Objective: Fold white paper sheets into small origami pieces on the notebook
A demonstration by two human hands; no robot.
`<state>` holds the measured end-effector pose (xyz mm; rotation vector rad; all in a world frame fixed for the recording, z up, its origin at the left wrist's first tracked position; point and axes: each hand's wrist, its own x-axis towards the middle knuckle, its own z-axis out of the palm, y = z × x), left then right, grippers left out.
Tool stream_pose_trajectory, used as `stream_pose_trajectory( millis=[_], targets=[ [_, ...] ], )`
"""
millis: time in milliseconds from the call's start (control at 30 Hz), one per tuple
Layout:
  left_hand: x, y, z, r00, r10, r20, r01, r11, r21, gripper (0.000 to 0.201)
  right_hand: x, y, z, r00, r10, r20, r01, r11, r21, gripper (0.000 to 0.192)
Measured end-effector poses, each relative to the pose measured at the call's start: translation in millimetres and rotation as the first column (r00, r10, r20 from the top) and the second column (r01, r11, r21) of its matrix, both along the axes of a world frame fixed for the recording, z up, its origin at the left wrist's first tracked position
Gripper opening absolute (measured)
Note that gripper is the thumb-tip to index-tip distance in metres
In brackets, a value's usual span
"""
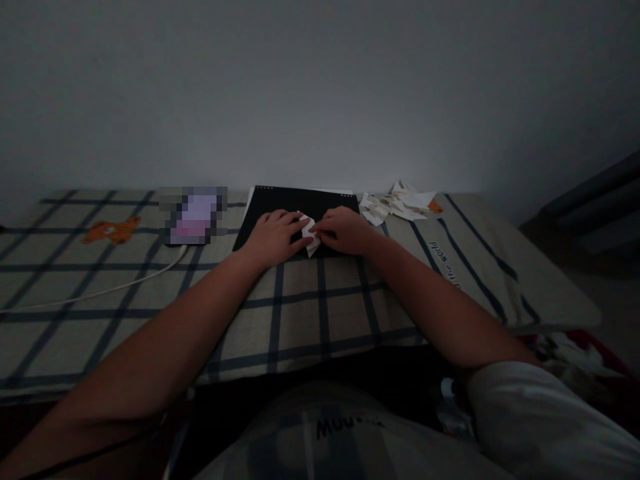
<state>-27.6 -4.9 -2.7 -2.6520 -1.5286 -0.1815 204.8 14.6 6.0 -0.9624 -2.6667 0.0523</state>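
1. both forearms stretch across the checked cloth [300,313].
2. left hand [274,237] and right hand [345,230] press a small folded white paper [309,233] between their fingertips, fingers held together, on a black pad [295,203].
3. crumpled paper scraps [397,203] lie by the wall.

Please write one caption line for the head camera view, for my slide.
Both hands, left hand and right hand, press a small white folded paper on a black pad over a checked cloth.
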Motion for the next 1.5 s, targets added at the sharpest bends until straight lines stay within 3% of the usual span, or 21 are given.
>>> stream_pose_trajectory(
  millis=[200, 400, 900, 1233, 1400, 1500],
  targets=[
    [-3, 3, -3.0, 0.997, -0.045, 0.061, 0.043, 0.998, 0.045, 0.058, -2, 3, -3.9, 0.997, -0.08, 0.012, 0.081, 0.997, -0.022, 0.031],
    [-2, 9, -2.9, 0.982, -0.171, 0.074, 0.175, 0.984, -0.043, 0.059, -2, 6, -3.7, 0.993, -0.1, 0.06, 0.103, 0.994, -0.04, 0.03],
    [-5, 7, 0.9, 0.985, -0.174, 0.0, 0.173, 0.979, -0.104, 0.071, -3, -4, 9.7, 0.983, -0.105, 0.152, 0.116, 0.991, -0.063, 0.031],
    [-5, 4, 0.7, 0.987, -0.161, -0.002, 0.159, 0.972, -0.175, 0.1, -10, -9, 7.3, 0.977, -0.153, 0.152, 0.159, 0.987, -0.025, 0.031],
    [-7, 6, 1.3, 0.986, -0.165, -0.004, 0.162, 0.971, -0.178, 0.103, -13, -13, 9.9, 0.97, -0.152, 0.191, 0.157, 0.988, -0.01, 0.034],
    [-10, 12, -1.5, 0.98, -0.196, 0.033, 0.199, 0.964, -0.179, 0.09, -12, -13, 10.2, 0.971, -0.146, 0.187, 0.152, 0.988, -0.016, 0.033]
  ],
)
